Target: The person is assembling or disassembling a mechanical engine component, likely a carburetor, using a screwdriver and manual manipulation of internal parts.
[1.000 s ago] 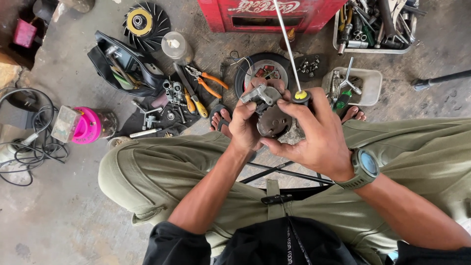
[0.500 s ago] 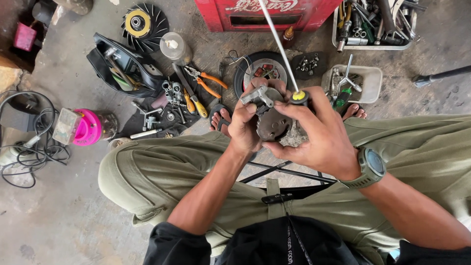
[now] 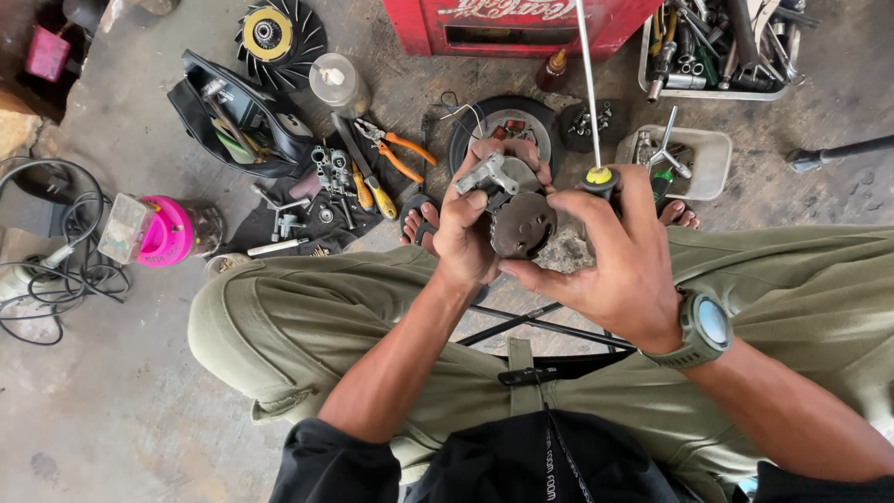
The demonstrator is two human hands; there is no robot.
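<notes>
My left hand (image 3: 467, 237) grips a greasy grey metal engine part (image 3: 515, 210), round-bodied with a lighter bracket on top, held above my knees. My right hand (image 3: 619, 256) touches the same part with its fingertips while clutching a long screwdriver (image 3: 587, 84), whose yellow-and-black handle sits between thumb and forefinger and whose thin shaft points away toward the red box. A grey watch (image 3: 705, 326) is on my right wrist. I sit with olive trousers, my bare toes (image 3: 421, 222) showing beneath the hands.
On the concrete floor lie orange-handled pliers (image 3: 396, 154), sockets and bits on a black cloth (image 3: 321, 177), a black finned fan wheel (image 3: 275, 37), a pink-lidded jar (image 3: 163, 231), cables (image 3: 56, 270), a white tray (image 3: 698, 158), a tool bin (image 3: 717, 47) and a red box (image 3: 521, 23).
The screwdriver shaft has tilted more upright and shifted slightly right. Both hands stay on the metal part, turning it a little.
</notes>
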